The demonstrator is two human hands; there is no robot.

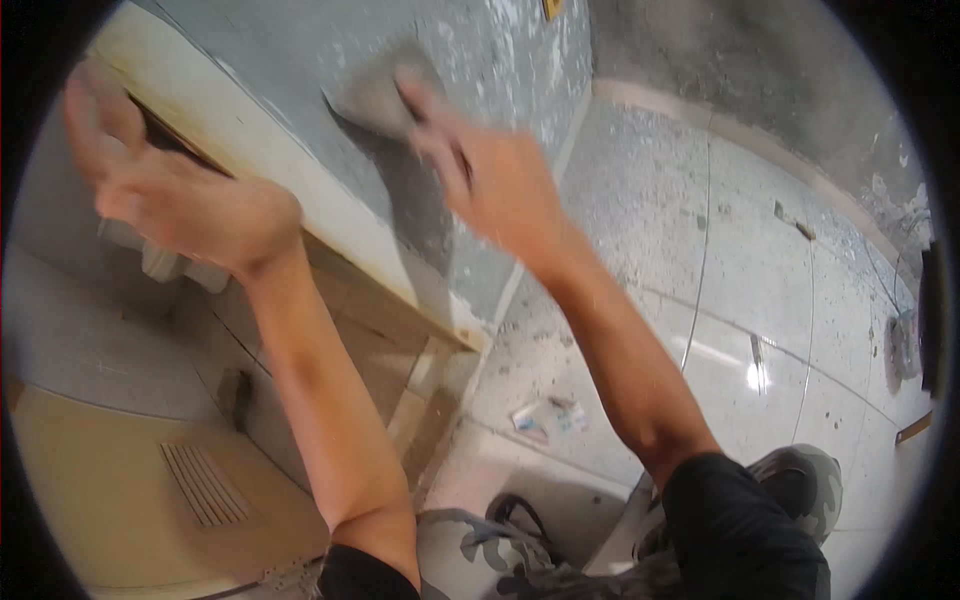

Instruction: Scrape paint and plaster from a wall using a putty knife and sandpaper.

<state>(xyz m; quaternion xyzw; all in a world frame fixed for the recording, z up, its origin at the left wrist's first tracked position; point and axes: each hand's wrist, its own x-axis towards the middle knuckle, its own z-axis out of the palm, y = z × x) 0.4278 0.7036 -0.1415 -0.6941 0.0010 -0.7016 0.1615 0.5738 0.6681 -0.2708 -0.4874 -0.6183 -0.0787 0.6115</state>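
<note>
A person's right grip (500, 185) is pinched around a blurred grey scraper (388, 92) at the upper centre of the frame, before a patchy wall (290, 60). At upper left, the left grip (185, 195) is beside a pale door frame (335, 205); blur obscures whether it is spread. Printed scraps (548, 420) litter the tiled floor (650, 240), lower centre.

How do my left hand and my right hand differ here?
The left hand has fingers and thumb apart with no tool visible; the right hand grips a blurred greyish tool. The left hand is by the pale door frame, while the right hand is in front of the blue-grey wall. Both are bare and blurred.
</note>
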